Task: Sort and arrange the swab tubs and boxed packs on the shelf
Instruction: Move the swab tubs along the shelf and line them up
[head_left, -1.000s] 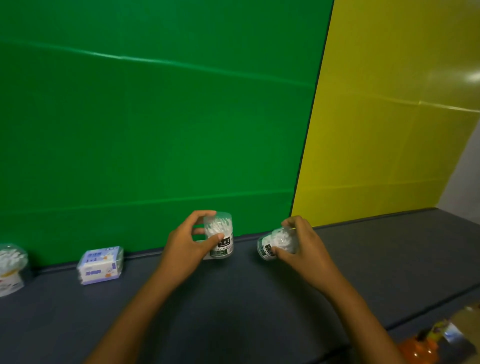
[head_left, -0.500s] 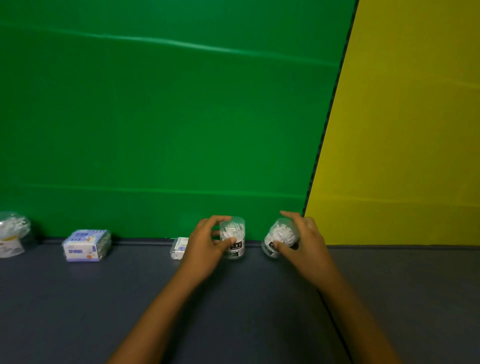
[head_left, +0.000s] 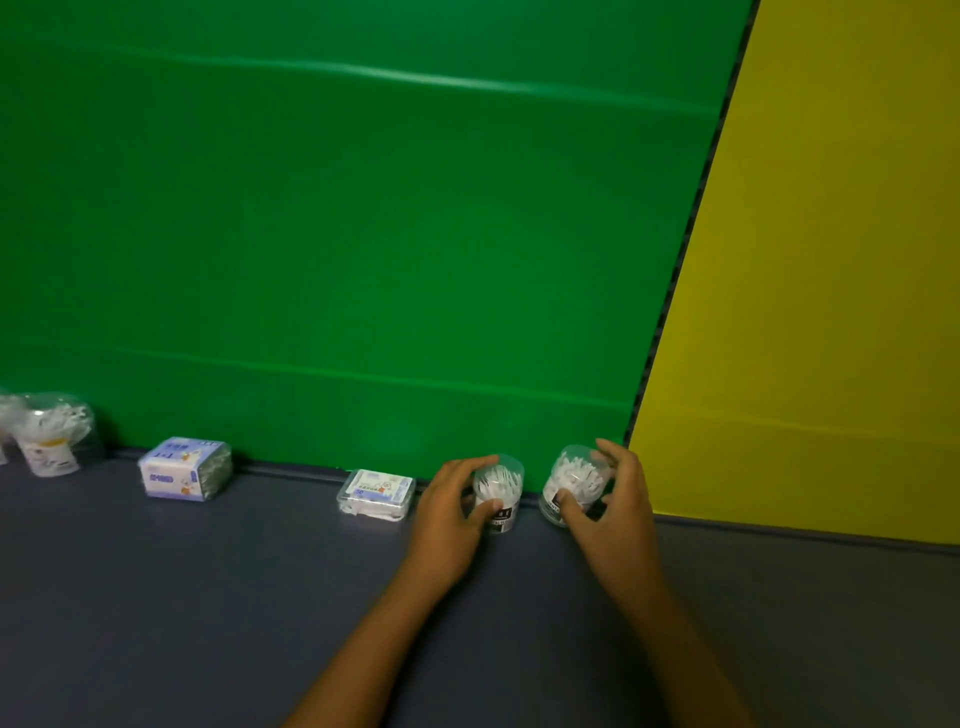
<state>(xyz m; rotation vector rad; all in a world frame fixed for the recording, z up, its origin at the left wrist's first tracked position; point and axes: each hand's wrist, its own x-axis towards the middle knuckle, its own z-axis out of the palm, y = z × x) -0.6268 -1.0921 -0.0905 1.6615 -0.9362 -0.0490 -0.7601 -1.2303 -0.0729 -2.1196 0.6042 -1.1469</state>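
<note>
Progress: sorting looks part done, as a judgement; tubs and packs stand in a loose row along the back edge, unevenly spaced.
Shelf: dark grey matte shelf surface (head_left: 208, 597), filling the lower frame below a glossy green back panel (head_left: 337, 234) and a yellow panel (head_left: 831, 260) at right.
Left hand (head_left: 449, 512): lower centre; thumb and fingers curled round a clear round plastic tub of white cotton swabs with a black label (head_left: 500, 491), which stands upright against the green panel.
Right hand (head_left: 615, 506): just right of it; fingers spread and bent over a second clear round swab tub (head_left: 574, 480), tilted, thumb pressing its lower side.
Spacing: the two tubs are near each other, not touching.
Flat pack: clear rigid rectangular swab box with a white label (head_left: 375, 492), just left of the left hand.
Boxed pack: pale lilac-and-white film-wrapped square pack (head_left: 184, 468), lower left.
Far tub: clear tapered swab tub with a yellow-marked label (head_left: 52, 434), left edge.
Remaining: as a judgement, the tilted tub needs righting, then kinds grouped.
</note>
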